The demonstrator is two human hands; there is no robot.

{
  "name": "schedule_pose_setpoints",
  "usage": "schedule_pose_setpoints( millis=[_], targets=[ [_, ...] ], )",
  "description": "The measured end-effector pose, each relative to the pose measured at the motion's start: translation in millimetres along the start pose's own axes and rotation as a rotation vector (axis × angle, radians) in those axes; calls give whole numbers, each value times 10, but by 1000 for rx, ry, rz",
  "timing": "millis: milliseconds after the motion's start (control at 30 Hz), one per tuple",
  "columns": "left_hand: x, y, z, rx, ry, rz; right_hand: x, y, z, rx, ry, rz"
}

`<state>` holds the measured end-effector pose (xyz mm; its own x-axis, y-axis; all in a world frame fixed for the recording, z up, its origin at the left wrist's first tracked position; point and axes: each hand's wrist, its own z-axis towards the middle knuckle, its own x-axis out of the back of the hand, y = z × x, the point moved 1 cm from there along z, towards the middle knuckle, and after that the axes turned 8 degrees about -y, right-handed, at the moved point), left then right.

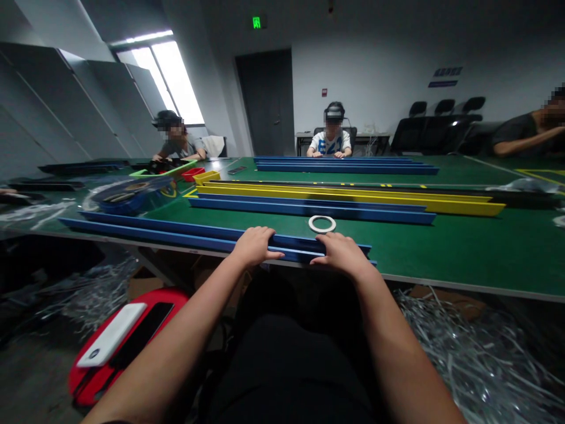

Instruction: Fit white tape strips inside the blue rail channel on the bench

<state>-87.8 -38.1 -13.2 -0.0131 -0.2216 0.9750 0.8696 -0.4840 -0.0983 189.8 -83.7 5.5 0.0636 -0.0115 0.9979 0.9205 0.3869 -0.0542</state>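
Blue channel (163, 231): long, straight and matte blue, two raised walls with a darker trough between them; it lies on the table along the near edge, slightly aslant.
Left hand (256, 245): gripping the channel right of its middle, fingers over the far wall, thumb on the near side.
Right hand (339, 252): gripping the same channel near its right end, thumb toward the left hand.
Green table (468, 253): bare surface stretches right of the channel's end; the near rim runs just below both hands.
White ring (322, 224): flat on the table, just beyond the right hand.
Farther rails: another blue rail (309, 208) lies beyond the ring, with a yellow rail (463, 204) behind it.
Yellow bin (207, 178): beside a red bin (193, 175); contents of both unclear.
Green-rimmed tray (184, 169): dark items inside, too blurred to name.
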Motion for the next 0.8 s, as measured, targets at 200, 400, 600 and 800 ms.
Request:
schedule_pose_setpoints(
  millis=[200,400,600,800],
  targets=[
    [-5,642,194,-36,60,-19,116,403,-238,-162,-142,30],
    [-61,1444,607,-87,72,-89,160,378,-271,-180,-63,104],
    [16,1346,595,-263,20,-192,69,-3,-93,-218,92,138],
    [81,229,251,-151,-61,-115,-33,-213,-11,-168,162,47]
  ],
)
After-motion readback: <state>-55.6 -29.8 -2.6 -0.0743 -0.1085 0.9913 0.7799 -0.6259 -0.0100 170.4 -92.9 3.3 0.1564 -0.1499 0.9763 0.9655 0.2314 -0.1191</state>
